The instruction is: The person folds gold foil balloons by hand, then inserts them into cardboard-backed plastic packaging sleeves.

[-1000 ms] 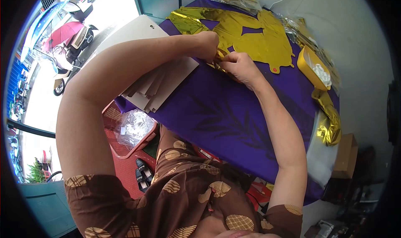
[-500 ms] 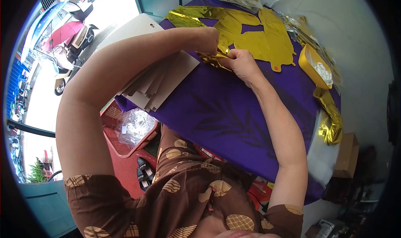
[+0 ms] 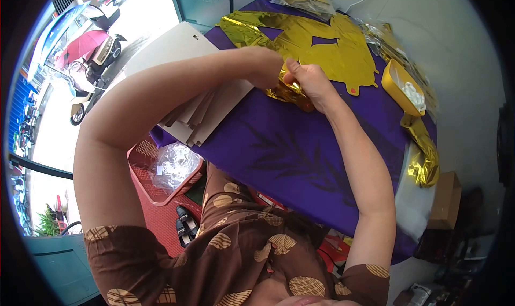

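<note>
A crumpled piece of gold foil, which looks like a flat, deflated foil balloon (image 3: 292, 95), is bunched between my two hands over the purple cloth. My left hand (image 3: 265, 67) is bent inward with its fingers curled into the foil, mostly hidden behind the wrist. Close beside it, my right hand (image 3: 311, 81) pinches the foil with the thumb on top. Just beyond both hands lies a larger flat gold foil balloon (image 3: 343, 59) with cut-out gaps and a small red-dotted tab.
A stack of white cards (image 3: 214, 113) lies under my left forearm. On the right stand a yellow tray (image 3: 394, 88) holding white material and a folded gold foil strip (image 3: 424, 150). Packed foil bags (image 3: 306, 2) rest at the back. Below the purple-covered table (image 3: 284, 150) sits a red basket (image 3: 142, 172).
My hands have come closer together and slightly toward me. The crumpled foil has shifted with them, hanging lower beneath the right hand.
</note>
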### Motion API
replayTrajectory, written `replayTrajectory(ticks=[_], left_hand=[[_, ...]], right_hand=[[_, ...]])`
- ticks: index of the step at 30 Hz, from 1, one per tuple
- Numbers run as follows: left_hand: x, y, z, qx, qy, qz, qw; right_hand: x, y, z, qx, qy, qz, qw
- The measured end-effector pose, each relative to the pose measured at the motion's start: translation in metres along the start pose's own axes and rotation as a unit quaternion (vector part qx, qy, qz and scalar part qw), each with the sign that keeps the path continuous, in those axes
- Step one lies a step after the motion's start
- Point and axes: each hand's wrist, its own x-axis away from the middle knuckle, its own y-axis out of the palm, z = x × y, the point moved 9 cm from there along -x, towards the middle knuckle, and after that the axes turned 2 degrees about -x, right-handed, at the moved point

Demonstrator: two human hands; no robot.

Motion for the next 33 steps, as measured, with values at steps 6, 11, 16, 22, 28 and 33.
replayTrajectory(ticks=[6, 11, 16, 22, 28, 33], left_hand=[[-0.033, -0.012, -0.024, -0.110, 0.105, 0.037, 0.988], [-0.027, 0.017, -0.010, -0.050, 0.145, -0.053, 0.987], [-0.043, 0.031, -0.013, -0.050, 0.134, -0.102, 0.984], [-0.054, -0.022, -0.023, -0.212, 0.079, 0.128, 0.966], [-0.085, -0.006, -0.053, 0.146, 0.056, 0.061, 0.986], [-0.105, -0.016, -0.066, 0.090, 0.042, 0.044, 0.994]], right_hand=[[-0.002, -0.011, -0.016, -0.098, 0.004, -0.034, 0.995], [0.002, -0.020, -0.064, -0.030, -0.071, -0.028, 0.997], [0.005, -0.055, -0.113, -0.101, -0.269, 0.063, 0.956], [0.013, -0.042, -0.116, 0.038, -0.252, 0.001, 0.967], [0.028, -0.076, -0.144, -0.014, -0.317, 0.064, 0.946], [0.025, -0.103, -0.136, -0.039, -0.303, 0.079, 0.949]])
